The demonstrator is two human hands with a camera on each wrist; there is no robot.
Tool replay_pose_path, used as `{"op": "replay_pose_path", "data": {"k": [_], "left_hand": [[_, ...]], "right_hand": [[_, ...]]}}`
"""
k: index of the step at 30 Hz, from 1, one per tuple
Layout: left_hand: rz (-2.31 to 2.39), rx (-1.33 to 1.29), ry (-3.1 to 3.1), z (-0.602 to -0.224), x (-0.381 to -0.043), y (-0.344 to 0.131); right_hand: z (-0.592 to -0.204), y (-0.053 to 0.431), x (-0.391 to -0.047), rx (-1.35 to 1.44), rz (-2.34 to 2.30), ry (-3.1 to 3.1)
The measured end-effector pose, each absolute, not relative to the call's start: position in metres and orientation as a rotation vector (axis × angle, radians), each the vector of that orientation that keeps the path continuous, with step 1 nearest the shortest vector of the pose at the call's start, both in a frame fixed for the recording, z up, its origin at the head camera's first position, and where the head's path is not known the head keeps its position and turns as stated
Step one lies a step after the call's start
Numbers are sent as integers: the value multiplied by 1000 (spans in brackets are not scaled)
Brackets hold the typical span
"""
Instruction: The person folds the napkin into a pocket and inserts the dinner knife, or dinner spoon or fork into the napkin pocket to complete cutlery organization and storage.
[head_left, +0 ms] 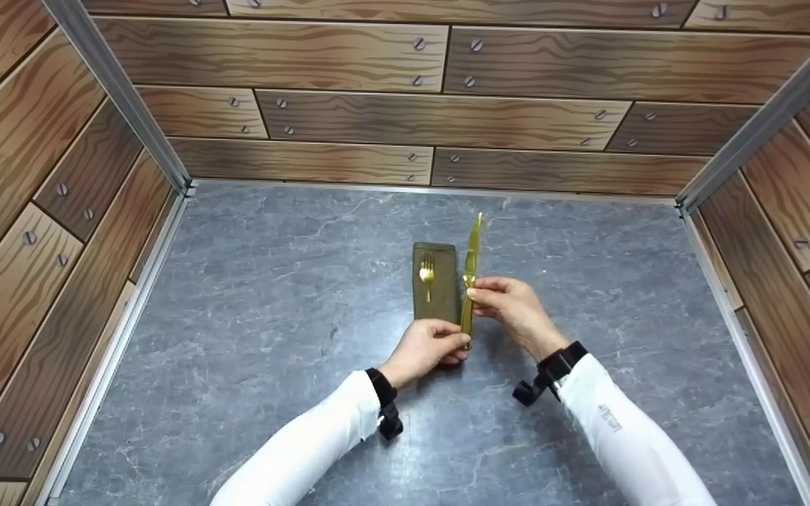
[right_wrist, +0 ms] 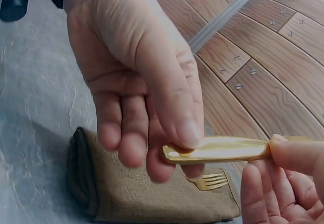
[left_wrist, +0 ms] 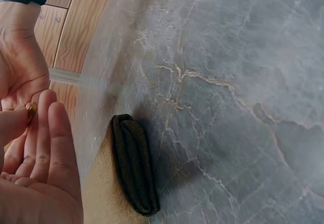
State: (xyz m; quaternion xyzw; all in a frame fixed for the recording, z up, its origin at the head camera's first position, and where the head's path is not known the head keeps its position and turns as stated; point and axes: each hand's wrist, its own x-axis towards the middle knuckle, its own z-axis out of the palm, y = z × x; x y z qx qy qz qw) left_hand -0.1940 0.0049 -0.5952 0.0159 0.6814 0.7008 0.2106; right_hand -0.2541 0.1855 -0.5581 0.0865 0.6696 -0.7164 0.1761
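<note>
A gold table knife (head_left: 472, 256) is held over the right edge of a folded olive-brown napkin (head_left: 436, 302), blade pointing away from the body. The left hand (head_left: 427, 348) pinches the end of its handle between thumb and fingers. Nearer the blade, the right hand (head_left: 514, 313) grips the same handle with thumb and fingertips. In the right wrist view the gold handle (right_wrist: 223, 150) spans between the two hands. A gold fork (head_left: 427, 274) lies on the napkin, tines pointing away; its lower part is not visible. The left wrist view shows the napkin's layered folded end (left_wrist: 134, 165).
The tabletop (head_left: 271, 295) is grey with marble-like veins. Wood-patterned panels (head_left: 349, 60) wall it in at the back and on both sides, with metal rails (head_left: 120, 105) at the corners. Black straps (head_left: 561, 362) with small devices sit on both wrists.
</note>
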Motion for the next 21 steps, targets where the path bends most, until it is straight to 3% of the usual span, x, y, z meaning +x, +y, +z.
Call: {"op": "replay_pose_path", "data": {"k": [17, 21], "left_hand": [[1933, 106, 1968, -599, -187, -1], [1687, 270, 2219, -598, -187, -9]], "right_hand": [[-548, 187, -268, 207, -1910, 1829], [-549, 186, -271, 194, -1907, 1793]]}}
